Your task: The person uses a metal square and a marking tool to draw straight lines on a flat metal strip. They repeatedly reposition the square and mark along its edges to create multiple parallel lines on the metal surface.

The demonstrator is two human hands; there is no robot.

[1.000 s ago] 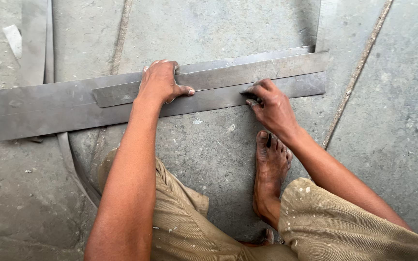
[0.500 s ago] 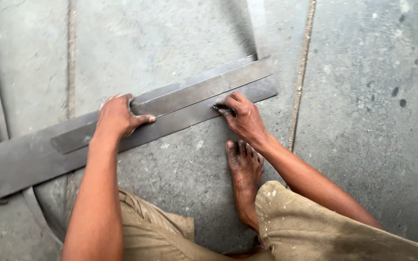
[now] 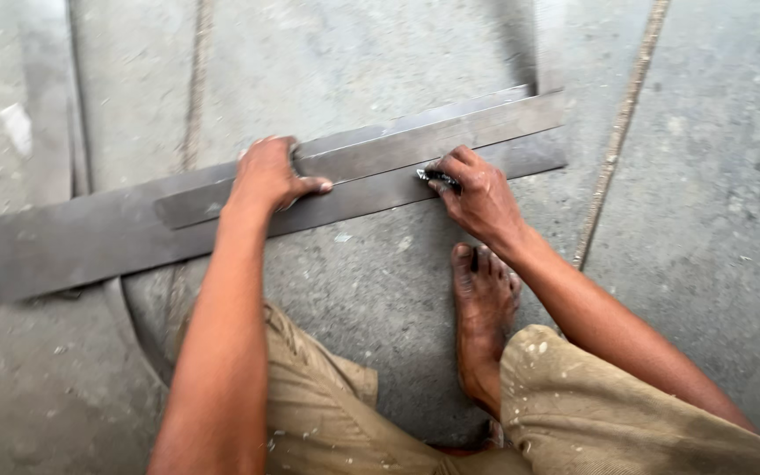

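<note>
Two metal strips lie stacked on the concrete floor (image 3: 705, 264), long axis running left-near to right-far. Left hand (image 3: 270, 173) presses flat, open-palmed, on the narrower upper strip (image 3: 380, 158). Right hand (image 3: 478, 195) pinches a small dark marking tool (image 3: 437, 179), tip at the wider lower strip (image 3: 72, 242), just right of the left hand.

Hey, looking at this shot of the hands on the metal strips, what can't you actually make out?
Head view only:
- The small dark tool: mostly covered by the right hand; its kind is unclear.
- Any line on the lower metal strip: too blurred to tell.
- The upper metal strip under the left hand: palm hides it.
</note>
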